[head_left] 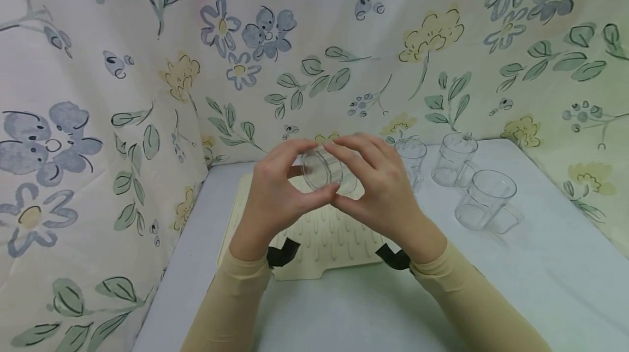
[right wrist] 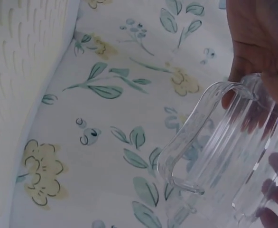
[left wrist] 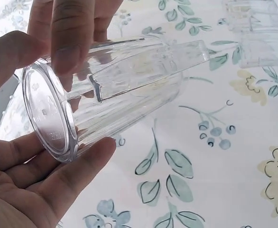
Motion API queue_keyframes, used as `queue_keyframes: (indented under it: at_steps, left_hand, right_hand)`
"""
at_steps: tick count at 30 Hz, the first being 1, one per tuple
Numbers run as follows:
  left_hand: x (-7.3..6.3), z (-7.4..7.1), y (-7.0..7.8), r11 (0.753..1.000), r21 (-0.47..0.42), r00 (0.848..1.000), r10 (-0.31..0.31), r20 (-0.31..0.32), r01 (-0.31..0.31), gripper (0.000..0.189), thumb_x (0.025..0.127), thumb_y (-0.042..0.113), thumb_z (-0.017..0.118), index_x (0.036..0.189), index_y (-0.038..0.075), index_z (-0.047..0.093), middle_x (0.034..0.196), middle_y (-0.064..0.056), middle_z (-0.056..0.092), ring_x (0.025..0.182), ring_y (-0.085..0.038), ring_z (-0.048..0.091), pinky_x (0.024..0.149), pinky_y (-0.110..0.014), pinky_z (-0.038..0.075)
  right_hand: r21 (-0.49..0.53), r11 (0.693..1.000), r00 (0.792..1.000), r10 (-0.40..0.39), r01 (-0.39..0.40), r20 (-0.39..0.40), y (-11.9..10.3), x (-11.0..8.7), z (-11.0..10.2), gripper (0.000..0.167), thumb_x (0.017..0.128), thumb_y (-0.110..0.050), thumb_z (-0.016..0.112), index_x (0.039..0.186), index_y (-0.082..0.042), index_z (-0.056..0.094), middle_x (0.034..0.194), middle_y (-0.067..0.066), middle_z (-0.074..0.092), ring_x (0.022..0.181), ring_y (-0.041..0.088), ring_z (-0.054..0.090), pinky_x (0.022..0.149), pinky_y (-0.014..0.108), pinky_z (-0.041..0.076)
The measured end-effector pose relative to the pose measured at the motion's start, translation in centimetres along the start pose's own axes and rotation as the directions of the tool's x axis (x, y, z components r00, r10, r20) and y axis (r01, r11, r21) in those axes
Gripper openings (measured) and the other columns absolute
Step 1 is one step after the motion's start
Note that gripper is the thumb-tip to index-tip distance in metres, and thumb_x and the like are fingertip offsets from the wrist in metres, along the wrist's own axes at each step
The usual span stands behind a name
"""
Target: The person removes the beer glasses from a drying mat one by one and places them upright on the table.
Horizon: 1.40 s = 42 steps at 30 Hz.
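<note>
A clear handled mug (head_left: 320, 169) is held up on its side over a cream ridged drying mat (head_left: 314, 243). My left hand (head_left: 280, 191) grips it around the base end, thumb below and fingers above. With thumb and fingers, my right hand (head_left: 380, 183) holds the mug's body beside the left one. In the left wrist view, the round base of the mug (left wrist: 49, 111) faces left and its handle juts along the upper side. The right wrist view shows the looped mug handle (right wrist: 189, 137), untouched by fingers. The mug's mouth is hard to make out.
To the right on the white table (head_left: 555, 297) stand three more clear mugs: one behind my right hand (head_left: 411, 158), one farther back (head_left: 453, 160) and one nearer (head_left: 485, 200). A floral curtain (head_left: 344, 30) hangs behind and along the left side.
</note>
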<state>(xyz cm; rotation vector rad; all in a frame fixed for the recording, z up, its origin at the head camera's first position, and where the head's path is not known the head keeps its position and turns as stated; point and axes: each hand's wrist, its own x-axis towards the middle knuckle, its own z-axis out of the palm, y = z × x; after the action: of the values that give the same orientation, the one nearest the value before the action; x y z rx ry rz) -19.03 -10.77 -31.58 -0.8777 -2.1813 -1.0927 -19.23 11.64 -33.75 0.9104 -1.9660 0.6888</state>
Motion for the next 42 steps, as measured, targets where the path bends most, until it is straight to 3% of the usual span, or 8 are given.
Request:
queue_keyframes:
  at_steps: [9, 15, 20, 22, 28, 33, 36, 42]
  left_hand:
    - [0.1, -0.1, -0.4, 0.998, -0.052, 0.994, 0.02, -0.106, -0.025, 0.066, 0.077, 0.022, 0.103, 0.132, 0.003, 0.073, 0.128, -0.004, 0.077, 0.116, -0.016, 0.074, 0.087, -0.028, 0.069]
    - [0.3, 0.0, -0.4, 0.993, -0.1, 0.982, 0.039, -0.187, -0.058, 0.066, 0.077, 0.018, 0.102, 0.133, 0.001, 0.072, 0.127, -0.008, 0.077, 0.114, -0.019, 0.074, 0.089, -0.028, 0.069]
    - [0.3, 0.0, -0.4, 0.987, -0.139, 0.961, 0.038, -0.274, -0.078, 0.067, 0.075, 0.018, 0.1, 0.135, 0.003, 0.073, 0.129, -0.009, 0.078, 0.113, -0.023, 0.074, 0.088, -0.031, 0.07]
    - [0.3, -0.1, -0.3, 0.984, -0.156, 0.956, 0.038, -0.29, -0.086, 0.067, 0.076, 0.019, 0.1, 0.135, 0.002, 0.073, 0.13, -0.008, 0.077, 0.114, -0.024, 0.074, 0.087, -0.031, 0.07]
    - [0.4, -0.1, -0.4, 0.971, -0.21, 0.951, 0.047, -0.305, -0.116, 0.066, 0.078, 0.018, 0.098, 0.135, 0.0, 0.072, 0.132, -0.009, 0.077, 0.118, -0.025, 0.076, 0.09, -0.036, 0.07]
    - [0.4, -0.1, -0.3, 0.957, -0.257, 0.946, 0.05, -0.319, -0.137, 0.066, 0.078, 0.018, 0.097, 0.136, -0.002, 0.07, 0.133, -0.011, 0.076, 0.121, -0.028, 0.075, 0.093, -0.04, 0.07]
    - [0.4, -0.1, -0.3, 0.95, -0.276, 0.946, 0.056, -0.318, -0.149, 0.067, 0.079, 0.017, 0.097, 0.137, -0.004, 0.069, 0.134, -0.012, 0.075, 0.123, -0.03, 0.075, 0.094, -0.041, 0.069]
    - [0.5, -0.1, -0.1, 0.942, -0.288, 0.949, 0.082, -0.305, -0.174, 0.069, 0.077, 0.015, 0.096, 0.139, -0.003, 0.069, 0.136, -0.016, 0.075, 0.124, -0.033, 0.074, 0.093, -0.041, 0.07]
  right_hand:
    - [0.1, 0.994, 0.997, -0.032, 0.039, -0.067, 0.5, 0.5, -2.6, 0.069, 0.082, -0.037, 0.101, 0.139, -0.01, 0.075, 0.132, 0.012, 0.075, 0.131, 0.036, 0.063, 0.117, 0.048, 0.043]
    - [0.279, 0.958, 0.983, 0.115, -0.072, -0.141, 1.7, 0.5, -4.2, 0.054, 0.094, -0.039, 0.091, 0.128, 0.0, 0.076, 0.117, 0.011, 0.077, 0.115, 0.027, 0.069, 0.106, 0.033, 0.05]
    - [0.494, 0.83, 0.935, 0.343, -0.258, -0.089, 2.9, 0.3, -4.5, 0.019, 0.092, -0.004, 0.085, 0.108, 0.003, 0.077, 0.102, 0.005, 0.076, 0.099, 0.018, 0.07, 0.095, 0.028, 0.055]
    - [0.528, 0.779, 0.905, 0.423, -0.339, -0.042, 3.2, 0.1, -4.3, 0.01, 0.095, -0.001, 0.082, 0.103, 0.001, 0.077, 0.097, 0.002, 0.075, 0.093, 0.017, 0.068, 0.09, 0.026, 0.056]
    - [0.444, 0.698, 0.815, 0.56, -0.562, 0.151, 4.1, -0.1, -4.2, 0.015, 0.105, -0.021, 0.079, 0.099, -0.008, 0.08, 0.093, -0.002, 0.074, 0.089, 0.018, 0.066, 0.079, 0.026, 0.054]
    - [0.402, 0.633, 0.75, 0.562, -0.662, 0.349, 4.5, -0.2, -4.0, 0.021, 0.11, -0.028, 0.074, 0.12, -0.012, 0.082, 0.112, 0.002, 0.08, 0.103, 0.02, 0.073, 0.088, 0.022, 0.06]
    - [0.477, 0.562, 0.737, 0.53, -0.676, 0.42, 4.5, -0.3, -3.5, 0.025, 0.112, -0.024, 0.071, 0.129, -0.007, 0.079, 0.121, 0.004, 0.079, 0.111, 0.023, 0.075, 0.097, 0.024, 0.062]
    - [0.632, 0.434, 0.762, 0.457, -0.642, 0.459, 4.3, -0.3, -2.4, 0.019, 0.113, -0.013, 0.067, 0.123, 0.0, 0.076, 0.117, 0.006, 0.078, 0.111, 0.022, 0.075, 0.103, 0.03, 0.063]
